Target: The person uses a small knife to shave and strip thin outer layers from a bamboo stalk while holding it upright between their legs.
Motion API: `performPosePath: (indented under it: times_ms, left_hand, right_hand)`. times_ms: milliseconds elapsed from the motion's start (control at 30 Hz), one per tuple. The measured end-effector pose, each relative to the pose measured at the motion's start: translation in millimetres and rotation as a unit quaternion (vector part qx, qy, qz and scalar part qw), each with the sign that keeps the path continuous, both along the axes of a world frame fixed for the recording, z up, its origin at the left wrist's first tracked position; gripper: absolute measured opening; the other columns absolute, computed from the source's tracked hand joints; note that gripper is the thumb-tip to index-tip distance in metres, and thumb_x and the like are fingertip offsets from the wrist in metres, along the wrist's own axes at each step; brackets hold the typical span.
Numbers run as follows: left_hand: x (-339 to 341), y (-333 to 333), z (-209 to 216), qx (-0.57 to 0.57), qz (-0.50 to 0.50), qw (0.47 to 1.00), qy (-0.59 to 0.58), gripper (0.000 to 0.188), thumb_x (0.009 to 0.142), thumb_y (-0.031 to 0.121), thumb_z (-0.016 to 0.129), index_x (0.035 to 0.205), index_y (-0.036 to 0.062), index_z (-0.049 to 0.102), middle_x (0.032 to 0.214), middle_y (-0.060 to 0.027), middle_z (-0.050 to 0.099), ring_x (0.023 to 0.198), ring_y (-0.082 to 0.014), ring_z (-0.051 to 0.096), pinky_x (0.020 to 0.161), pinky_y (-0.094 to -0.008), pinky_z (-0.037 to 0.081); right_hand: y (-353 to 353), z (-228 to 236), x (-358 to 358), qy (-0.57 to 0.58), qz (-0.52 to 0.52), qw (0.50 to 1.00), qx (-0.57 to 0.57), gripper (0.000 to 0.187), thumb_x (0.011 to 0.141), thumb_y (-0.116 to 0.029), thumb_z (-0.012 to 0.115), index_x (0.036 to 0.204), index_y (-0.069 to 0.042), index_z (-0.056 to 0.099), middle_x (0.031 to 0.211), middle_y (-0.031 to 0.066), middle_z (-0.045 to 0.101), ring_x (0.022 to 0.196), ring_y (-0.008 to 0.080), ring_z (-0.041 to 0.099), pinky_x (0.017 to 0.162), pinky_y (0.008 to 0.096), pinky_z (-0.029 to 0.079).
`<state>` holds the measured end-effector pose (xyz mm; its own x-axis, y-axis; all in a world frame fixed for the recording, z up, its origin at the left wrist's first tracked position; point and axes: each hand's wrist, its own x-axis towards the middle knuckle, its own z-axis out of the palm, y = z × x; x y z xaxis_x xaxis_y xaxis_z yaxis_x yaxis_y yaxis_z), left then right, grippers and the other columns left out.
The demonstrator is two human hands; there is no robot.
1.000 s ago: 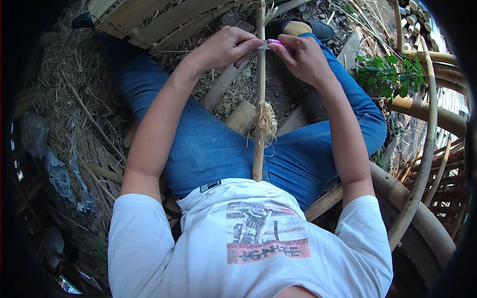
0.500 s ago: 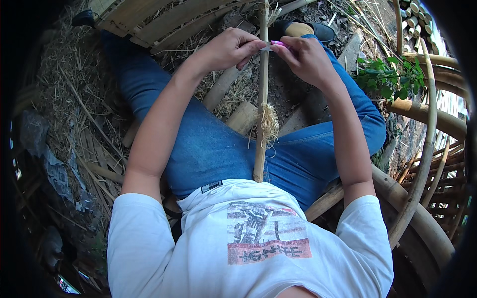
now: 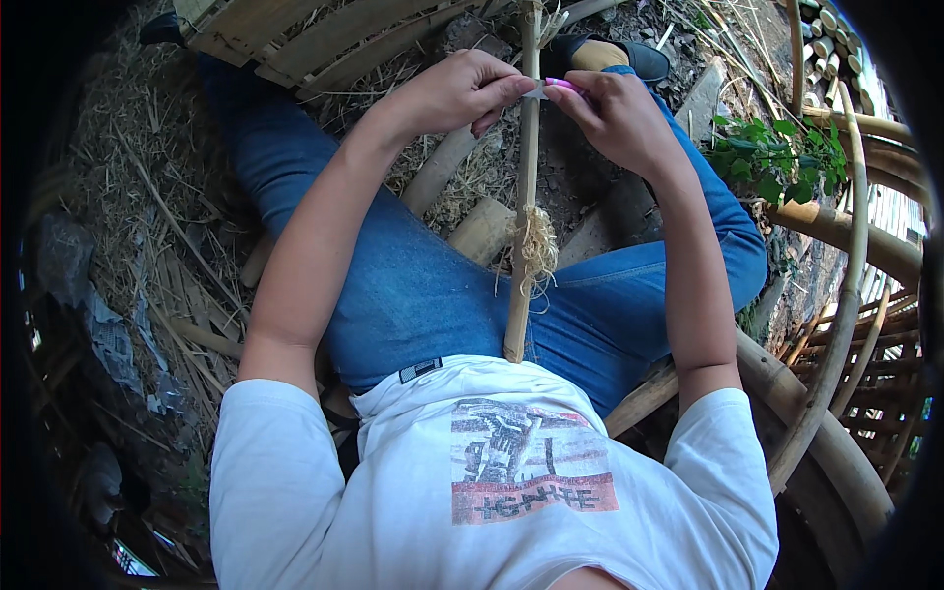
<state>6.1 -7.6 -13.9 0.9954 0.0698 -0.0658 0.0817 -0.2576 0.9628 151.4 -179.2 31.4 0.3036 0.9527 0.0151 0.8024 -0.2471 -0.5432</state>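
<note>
The stick (image 3: 524,187) lies between the person's two hands, passing through the narrow gap where they nearly meet. The left hand (image 3: 479,91) is just beside it on the left, closed, thumb and fingers pinching the left end of the blade (image 3: 536,90). The right hand (image 3: 612,108) is just beside it on the right, curled firmly around the pink handle (image 3: 568,86) of the same knife. The blade crosses the stick, and both hands hold it near the top of the view, well apart from the lap.

The stick is slim, straight and pale tan. A tangled tuft of curly, straw-coloured shavings (image 3: 538,251) clings to its right side along the lower part, with loose threads drooping below. Close to the upper edge, a thin split sliver (image 3: 552,28) sticks out to the right.

Its long axis runs away from the person, almost straight up the view with a slight lean to the right. The near end sits over the jeans (image 3: 413,261), right by the hem of the white shirt (image 3: 295,472); the far end runs out past the top edge. The knife lies nearly square to it, side to side, handle to the right. Beneath the stick, a short log (image 3: 482,230) rests on the ground between the legs.
</note>
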Motion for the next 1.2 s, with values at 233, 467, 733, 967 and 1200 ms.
performPosePath:
  times_ms: [233,467,733,967,1200]
  left_hand:
    - [3.4,2.7,-7.5,-0.087,-0.032,0.996,-0.018,0.039,0.103,0.037,0.050,0.096,0.0032,0.068,0.055,0.0033,0.050,0.050,-0.0049,0.049,0.048,-0.0229,0.038]
    - [17.9,24.3,-12.7,-0.023,0.004,0.998,-0.050,0.041,0.103,0.040,0.051,0.096,0.0030,0.068,0.057,0.0029,0.052,0.052,-0.0046,0.051,0.050,-0.0226,0.042]
    - [1.5,8.0,-12.2,-0.020,0.004,0.999,-0.037,0.041,0.103,0.039,0.051,0.096,0.0031,0.069,0.056,0.0025,0.052,0.052,-0.0047,0.051,0.049,-0.0235,0.042]
    - [-6.3,-0.2,0.7,0.051,0.030,0.998,-0.037,0.036,0.103,0.034,0.053,0.095,0.0029,0.070,0.054,0.0019,0.053,0.050,-0.0049,0.050,0.048,-0.0244,0.039]
    - [10.6,13.0,-3.1,0.006,0.016,0.998,-0.053,0.037,0.102,0.036,0.054,0.095,0.0037,0.069,0.056,0.0027,0.052,0.053,-0.0049,0.051,0.049,-0.0240,0.040]
  right_hand:
    - [7.8,-1.5,13.4,0.014,0.034,0.999,-0.022,0.030,0.095,-0.033,0.061,0.099,-0.005,0.072,0.068,0.0188,0.061,0.064,0.0344,0.061,0.060,0.0405,0.046]
    - [25.6,-13.8,28.9,-0.058,0.030,0.996,0.066,0.034,0.095,-0.035,0.061,0.104,-0.004,0.071,0.075,0.0172,0.065,0.067,0.0293,0.063,0.062,0.0376,0.049]
    - [11.7,-9.2,10.0,-0.001,0.029,1.000,-0.003,0.028,0.093,-0.034,0.063,0.099,-0.009,0.074,0.070,0.0157,0.065,0.066,0.0337,0.064,0.061,0.0410,0.049]
    - [0.9,-6.2,-4.3,-0.065,0.007,0.997,0.033,0.030,0.091,-0.035,0.065,0.097,-0.007,0.074,0.071,0.0181,0.065,0.065,0.0348,0.063,0.062,0.0423,0.050]
    - [14.5,-11.6,17.5,-0.042,0.009,0.999,0.028,0.032,0.092,-0.037,0.064,0.098,-0.007,0.074,0.071,0.0177,0.065,0.065,0.0346,0.064,0.061,0.0424,0.049]
